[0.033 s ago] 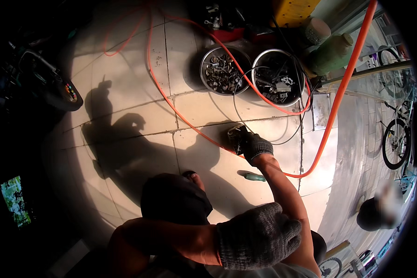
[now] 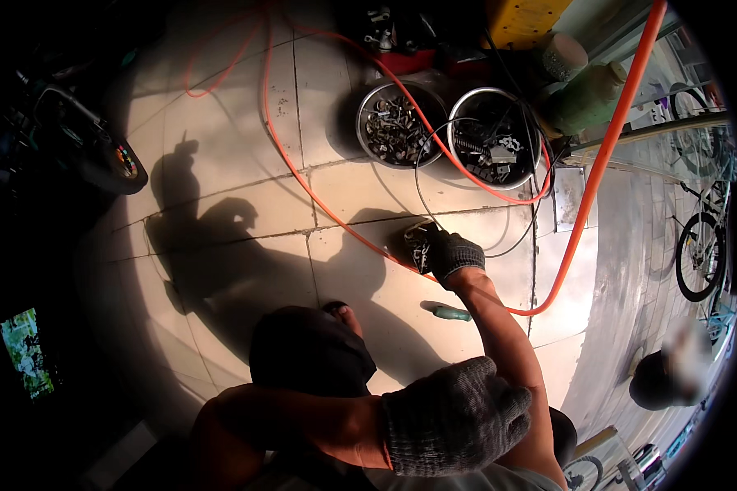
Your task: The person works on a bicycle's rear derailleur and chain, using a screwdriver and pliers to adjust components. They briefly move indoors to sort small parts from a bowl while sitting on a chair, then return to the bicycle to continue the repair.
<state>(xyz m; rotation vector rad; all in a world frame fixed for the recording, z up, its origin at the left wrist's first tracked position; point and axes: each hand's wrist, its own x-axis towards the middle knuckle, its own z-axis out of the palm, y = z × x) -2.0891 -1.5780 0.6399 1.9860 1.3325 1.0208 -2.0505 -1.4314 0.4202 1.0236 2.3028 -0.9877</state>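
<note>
My right hand (image 2: 457, 259), in a dark grey knit glove, reaches out low over the tiled floor. Its fingers are closed on a dark, blocky metal part (image 2: 418, 247) with pale glinting edges; I cannot tell its exact kind. A thin black cable (image 2: 418, 185) loops down to this hand from the bowls. My left hand (image 2: 454, 416), gloved the same way, lies curled across my right forearm close to me. Its fingers are closed, and whatever may be inside them is hidden. A short green handle-shaped thing (image 2: 452, 313) lies on the floor beside my right forearm.
Two metal bowls hold loose hardware: one bowl (image 2: 360, 135) with bolts, another (image 2: 535, 168) with springs and fittings. An orange hose (image 2: 594, 196) snakes over the floor. A greenish canister (image 2: 585, 98) stands at the back right, a bicycle wheel (image 2: 700, 282) farther right. Another wheel (image 2: 121, 182) is left.
</note>
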